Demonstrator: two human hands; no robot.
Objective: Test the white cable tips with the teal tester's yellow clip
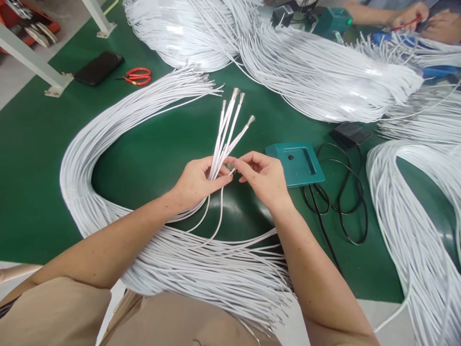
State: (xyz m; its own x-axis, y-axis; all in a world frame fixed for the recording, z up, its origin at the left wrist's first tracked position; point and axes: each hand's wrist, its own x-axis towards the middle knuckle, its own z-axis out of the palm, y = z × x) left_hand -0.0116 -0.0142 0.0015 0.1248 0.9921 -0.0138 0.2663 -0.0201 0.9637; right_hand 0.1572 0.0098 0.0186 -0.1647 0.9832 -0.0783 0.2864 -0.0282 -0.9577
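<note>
Several white cables (226, 122) with frayed silvery ends stand up out of my left hand (198, 180), which is closed around them. Close beside it, my right hand (264, 178) pinches at the short end of one more white cable, between thumb and forefinger; the exact grip is partly hidden. A large bundle of white cables (81, 163) curves around the left side of the table and passes beneath both forearms. Its near ends (266, 298) lie at the table's front edge.
On the green table (151, 158) lie red-handled snips (138, 76) and a black phone (100, 68). A teal device (298, 163) with black cords (360, 211) sits right of my hands. More cable bundles (324, 72) fill the back and right. A co-worker's hands (410, 17) hold something red.
</note>
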